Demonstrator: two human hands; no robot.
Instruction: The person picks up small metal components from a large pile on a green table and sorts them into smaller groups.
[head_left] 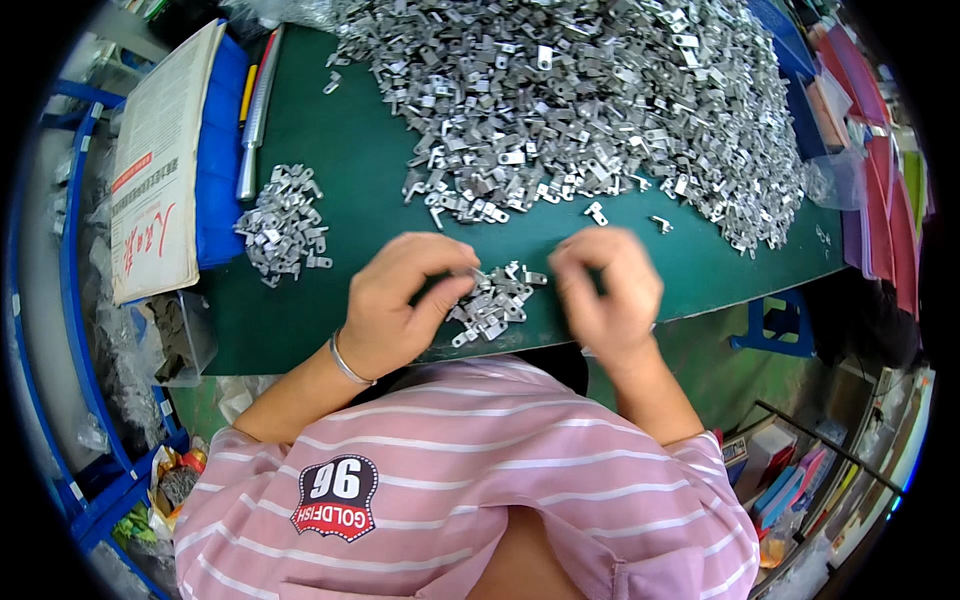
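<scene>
A small heap of silvery bent metal brackets with holes (493,308) lies near the front edge of the green table, between my hands. My left hand (395,300), with a bracelet at the wrist, is at the heap's left side. Its thumb and forefinger are curled toward each other in a pinch; whatever is at their tips blends into the heap. Just right of the heap hovers my right hand (612,290), fingers curled and smeared by motion, so anything in it is hidden. Two loose brackets (597,212) (661,225) lie beyond my right hand.
A huge mound of the same brackets (590,110) covers the far table (350,130). Another small pile (283,225) sits at left, below a ruler-like metal strip (258,120). A newspaper (160,170) leans on a blue bin (222,150). A blue stool (778,322) stands at right.
</scene>
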